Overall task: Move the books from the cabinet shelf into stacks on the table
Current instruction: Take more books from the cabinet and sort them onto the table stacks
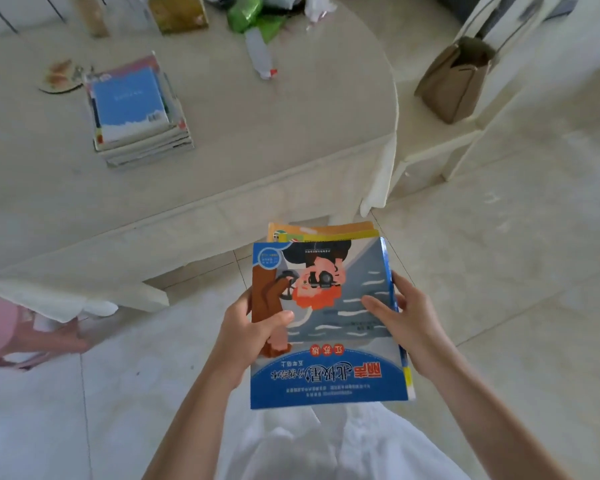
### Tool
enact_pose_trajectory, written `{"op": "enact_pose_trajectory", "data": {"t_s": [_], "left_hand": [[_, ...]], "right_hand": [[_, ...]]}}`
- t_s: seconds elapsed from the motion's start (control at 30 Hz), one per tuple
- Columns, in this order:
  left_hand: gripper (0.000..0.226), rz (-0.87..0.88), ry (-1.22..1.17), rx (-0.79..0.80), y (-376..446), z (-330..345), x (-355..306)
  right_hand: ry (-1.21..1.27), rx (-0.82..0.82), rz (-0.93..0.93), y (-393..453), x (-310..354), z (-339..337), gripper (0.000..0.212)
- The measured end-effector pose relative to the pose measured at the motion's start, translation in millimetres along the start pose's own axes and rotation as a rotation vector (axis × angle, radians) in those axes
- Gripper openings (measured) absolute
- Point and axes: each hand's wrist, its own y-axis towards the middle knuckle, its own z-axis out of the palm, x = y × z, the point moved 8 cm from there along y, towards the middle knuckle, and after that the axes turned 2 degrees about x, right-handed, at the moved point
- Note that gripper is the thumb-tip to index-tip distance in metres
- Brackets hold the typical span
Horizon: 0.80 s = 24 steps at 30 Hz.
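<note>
Books (pixel 329 320) held off table (pixel 257 133), short of stack (pixel 136 112); left hand (pixel 253 337) and right hand (pixel 406 323) gripping both side edges (thumbs on cover). Probably light, glossy, slide-prone; best supported underneath

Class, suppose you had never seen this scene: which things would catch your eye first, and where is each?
First, the bundle of books at centre, blue cartoon cover on top, held over the floor by the left hand and right hand. Next, the stack already on the table, upper left. Then the brown bag on a chair, upper right.
</note>
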Motion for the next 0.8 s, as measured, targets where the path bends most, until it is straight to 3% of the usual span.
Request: {"op": "enact_pose_trajectory", "data": {"t_s": [0.23, 0.6, 0.8], "left_hand": [[0.021, -0.057, -0.134, -0.142, 45, -14, -35], [0.023, -0.081, -0.180, -0.184, 157, -87, -88], [0.025, -0.038, -0.164, -0.169, 225, -145, -137]], "right_hand": [[-0.229, 0.105, -0.069, 79, 70, 19, 0.037], [-0.178, 0.170, -0.110, 182, 168, 90, 0.029], [-0.150, 0.155, -0.148, 236, 238, 137, 0.048]]}}
